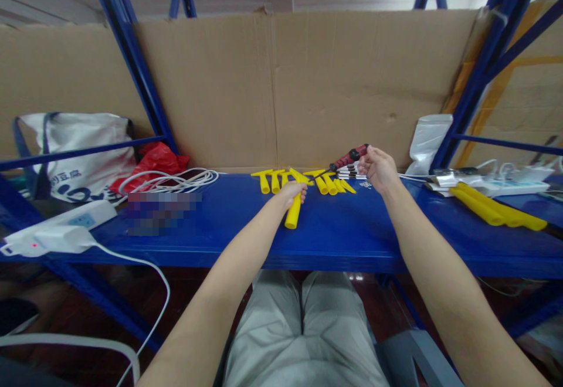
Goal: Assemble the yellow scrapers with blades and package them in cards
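My left hand (295, 192) is closed around a yellow T-shaped plastic handle (292, 217), whose round lower end points toward me over the blue table. In my right hand (379, 167) is the rear end of a red and black screwdriver (349, 158), pinched between the fingers. It slants down to the left, and its dark shaft reaches the yellow piece at my left fingers; the exact contact of the tip is too small to make out. Several more yellow T-shaped handles (264, 183) lie behind my left hand. Small metal bits (366, 184), perhaps screws, lie beside my right hand.
A blue metal table (246, 223) backs onto a cardboard wall (343, 82). At left are a power strip (83, 223), coiled white cable (189, 180), red plastic bag (160, 161) and cloth bag (83, 152). Yellow tubes (492, 208) and a white pouch (428, 141) are at right.
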`<state>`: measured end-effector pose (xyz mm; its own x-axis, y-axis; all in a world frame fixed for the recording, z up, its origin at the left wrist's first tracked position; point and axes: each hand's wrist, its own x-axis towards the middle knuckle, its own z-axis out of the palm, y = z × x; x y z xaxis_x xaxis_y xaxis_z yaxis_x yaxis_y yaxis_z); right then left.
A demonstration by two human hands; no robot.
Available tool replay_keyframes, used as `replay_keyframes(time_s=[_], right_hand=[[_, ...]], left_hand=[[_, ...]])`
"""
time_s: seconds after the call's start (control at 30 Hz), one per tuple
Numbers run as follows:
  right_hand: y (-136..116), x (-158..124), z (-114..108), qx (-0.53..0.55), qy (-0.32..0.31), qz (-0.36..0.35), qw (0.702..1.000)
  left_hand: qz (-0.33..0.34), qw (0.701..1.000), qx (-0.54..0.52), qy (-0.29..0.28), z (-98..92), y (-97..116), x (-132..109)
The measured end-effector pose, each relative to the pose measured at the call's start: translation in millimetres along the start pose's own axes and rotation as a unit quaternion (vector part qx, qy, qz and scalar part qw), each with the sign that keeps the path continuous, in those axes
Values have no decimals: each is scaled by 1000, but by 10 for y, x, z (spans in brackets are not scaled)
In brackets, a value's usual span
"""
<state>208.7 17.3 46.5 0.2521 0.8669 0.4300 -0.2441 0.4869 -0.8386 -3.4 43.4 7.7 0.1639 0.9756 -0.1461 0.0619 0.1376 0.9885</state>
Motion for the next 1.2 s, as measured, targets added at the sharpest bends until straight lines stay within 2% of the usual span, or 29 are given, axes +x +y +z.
replay_keyframes(time_s=[0.17,0.5,0.9,1.2], right_hand=[[58,47,-64,-11,25,-36,999],[107,63,-78,-4,43,-3,999],[56,37,-47,21,-2,11,1000],[78,50,-64,19,56,21,998]], left_hand=[[-2,1000,3,5,6,1,0],[-4,1000,1,11,9,9,-40],[6,1000,10,11,-2,-20,13],[7,1000,5,6,6,-16,0]])
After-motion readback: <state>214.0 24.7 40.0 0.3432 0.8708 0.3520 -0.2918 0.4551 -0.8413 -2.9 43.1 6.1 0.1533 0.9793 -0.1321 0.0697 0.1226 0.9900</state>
